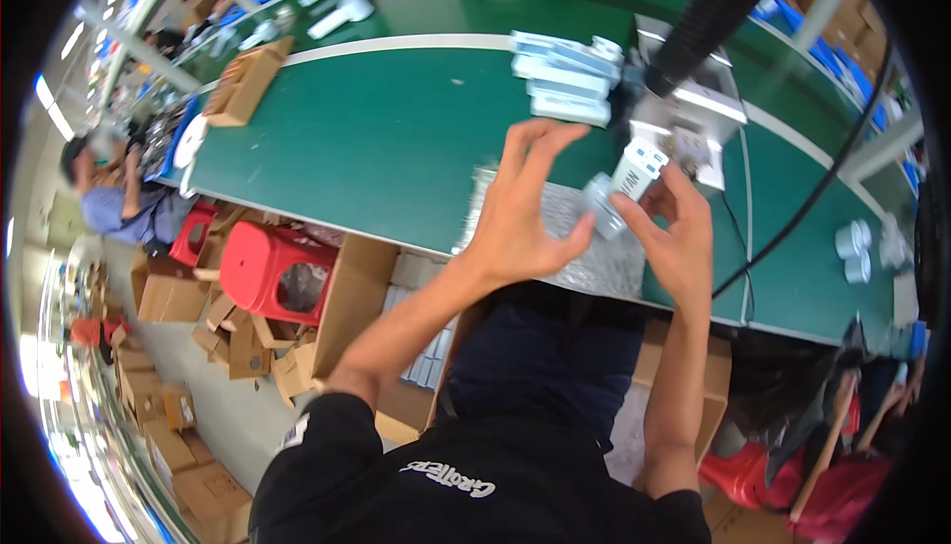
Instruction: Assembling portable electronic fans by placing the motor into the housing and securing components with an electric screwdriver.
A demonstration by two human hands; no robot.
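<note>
My right hand (pixel 676 232) pinches a small handheld device (pixel 634 169) between thumb and fingers. It has a white, box-like end with dark print and a pale-blue rounded part below, tilted above the bench. To its left, my left hand (pixel 520 212) is open, thumb and fingers spread wide, its thumb tip close to the blue part. Whether that thumb touches it I cannot tell. Under both hands lies a clear bubble-wrap sheet (pixel 616 272) at the bench's near edge. Just beyond them is a pile of pale-blue and white pieces (pixel 567 83).
A white machine with a metal fixture (pixel 698 143) stands right of the pile, a thick black tube (pixel 718 19) above it. A black cable (pixel 807 212) crosses the green bench (pixel 347 138). An open carton (pixel 359 281) and red stool (pixel 260 269) stand below left. Other people sit at both sides.
</note>
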